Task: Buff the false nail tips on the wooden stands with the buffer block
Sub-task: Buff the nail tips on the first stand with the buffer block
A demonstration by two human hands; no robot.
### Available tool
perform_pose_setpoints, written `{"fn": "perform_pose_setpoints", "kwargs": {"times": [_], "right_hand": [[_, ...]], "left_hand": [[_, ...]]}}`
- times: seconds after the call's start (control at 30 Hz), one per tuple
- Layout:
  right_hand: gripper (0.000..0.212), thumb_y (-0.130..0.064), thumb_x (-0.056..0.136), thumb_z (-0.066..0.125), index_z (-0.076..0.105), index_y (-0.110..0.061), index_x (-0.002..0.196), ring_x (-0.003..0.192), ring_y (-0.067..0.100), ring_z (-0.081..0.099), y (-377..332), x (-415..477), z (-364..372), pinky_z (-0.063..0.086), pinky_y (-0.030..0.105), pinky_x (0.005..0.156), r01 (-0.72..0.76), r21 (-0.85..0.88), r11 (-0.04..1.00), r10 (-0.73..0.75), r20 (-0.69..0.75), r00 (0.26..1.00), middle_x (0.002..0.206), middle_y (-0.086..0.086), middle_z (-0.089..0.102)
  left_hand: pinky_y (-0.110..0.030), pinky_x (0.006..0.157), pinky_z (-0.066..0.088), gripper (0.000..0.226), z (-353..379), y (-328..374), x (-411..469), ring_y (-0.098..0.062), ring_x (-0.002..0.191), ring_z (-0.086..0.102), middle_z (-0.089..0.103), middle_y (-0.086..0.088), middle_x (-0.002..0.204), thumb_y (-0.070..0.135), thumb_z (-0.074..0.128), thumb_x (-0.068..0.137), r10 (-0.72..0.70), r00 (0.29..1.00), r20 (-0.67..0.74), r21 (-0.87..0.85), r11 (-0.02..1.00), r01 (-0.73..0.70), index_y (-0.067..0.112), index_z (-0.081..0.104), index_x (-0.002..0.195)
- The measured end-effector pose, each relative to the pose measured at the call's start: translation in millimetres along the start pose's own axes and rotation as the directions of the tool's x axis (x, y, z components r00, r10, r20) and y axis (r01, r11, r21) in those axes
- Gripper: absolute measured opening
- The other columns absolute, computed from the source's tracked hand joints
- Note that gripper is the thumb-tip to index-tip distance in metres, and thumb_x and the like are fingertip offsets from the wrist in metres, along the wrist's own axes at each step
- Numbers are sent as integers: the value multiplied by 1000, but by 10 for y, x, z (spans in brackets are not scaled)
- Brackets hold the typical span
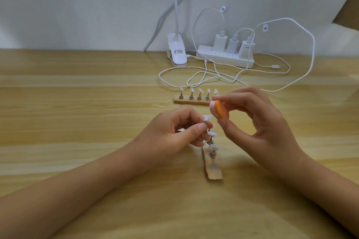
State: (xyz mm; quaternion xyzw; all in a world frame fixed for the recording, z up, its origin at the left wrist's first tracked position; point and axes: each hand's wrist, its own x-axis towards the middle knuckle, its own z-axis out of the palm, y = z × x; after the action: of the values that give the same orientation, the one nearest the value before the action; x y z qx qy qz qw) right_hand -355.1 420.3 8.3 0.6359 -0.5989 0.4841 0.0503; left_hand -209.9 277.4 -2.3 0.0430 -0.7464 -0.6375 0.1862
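Your left hand (174,132) pinches the peg (205,122) under a nail tip (206,116), frame centre. The buffer block (220,111), gripped in your right hand (258,122) fingertips, lies just right of the tip, slightly higher.

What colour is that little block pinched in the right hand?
The small buffer block is orange-faced with pink-and-white edge layers; head view.

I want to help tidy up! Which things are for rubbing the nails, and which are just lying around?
For the job: orange-and-pink buffer block held in the right hand; clear false nail tip on a metal peg pinched by the left hand; near wooden stand; far wooden stand with five tips.
Just lying about: white power strip; white clip lamp; white cables.
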Motion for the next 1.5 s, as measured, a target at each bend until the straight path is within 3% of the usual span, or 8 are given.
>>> {"fn": "perform_pose_setpoints", "kwargs": {"times": [0.1,0.3,0.5,0.6,0.83,1.23,1.4,1.5], "right_hand": [[28,-14,90,68,65,-11,118,101,14,61,-18,-2,7,46,22,93,83,-85,993,-77,66,995,105,7,58],[33,6,86,70,69,-11,114,101,14,58,85,40,-87,41,19,94,-109,-91,990,112,31,993,103,9,57],[33,6,86,60,67,-11,113,108,24,58,46,26,-82,45,35,97,22,-74,997,-18,56,998,109,7,58],[32,6,86,61,66,-7,114,107,24,58,50,15,-79,46,42,96,32,-91,995,-28,47,998,106,7,60],[23,-9,90,63,67,-7,113,107,23,60,-18,-22,-9,47,37,95,88,-93,992,-80,84,993,109,7,60],[28,0,86,66,68,-7,113,108,24,60,5,6,-50,48,43,95,31,-120,992,-23,71,997,108,8,61],[24,-10,90,63,68,-10,114,108,23,60,1,-9,-43,47,35,96,76,-102,992,-66,98,993,109,6,60],[29,4,88,67,69,-9,113,107,20,60,90,24,-80,45,35,98,-16,-119,993,24,72,997,106,6,61]], "left_hand": [[-19,70,54,15,-1,10,2,-7,76,69,71,7,78,24,58,84,4,1000,13,27,1000,-4,12,65,90],[-18,71,53,17,-8,7,-6,-7,78,69,74,4,92,23,64,88,0,1000,0,16,1000,0,8,67,93],[-18,71,54,17,-41,20,6,-10,79,71,74,-1,82,19,68,86,-3,1000,-24,-63,998,2,17,68,103],[-17,67,53,13,-25,25,7,-10,75,71,75,-4,79,21,67,81,-15,1000,-26,-113,993,12,15,66,93],[-19,68,53,8,-16,39,-3,-11,74,70,73,-1,76,23,65,82,13,1000,2,-108,994,-13,16,62,83],[-20,68,54,11,-2,68,-7,-11,73,69,72,1,75,19,62,80,0,1000,2,-95,996,0,10,59,86],[-20,69,53,7,-7,63,-10,-10,73,69,72,2,75,19,65,86,12,1000,-1,-69,998,-12,13,61,85],[-20,68,53,4,-26,49,-6,-8,70,66,71,3,74,15,68,84,12,999,-33,-32,999,-13,17,65,84]]}}
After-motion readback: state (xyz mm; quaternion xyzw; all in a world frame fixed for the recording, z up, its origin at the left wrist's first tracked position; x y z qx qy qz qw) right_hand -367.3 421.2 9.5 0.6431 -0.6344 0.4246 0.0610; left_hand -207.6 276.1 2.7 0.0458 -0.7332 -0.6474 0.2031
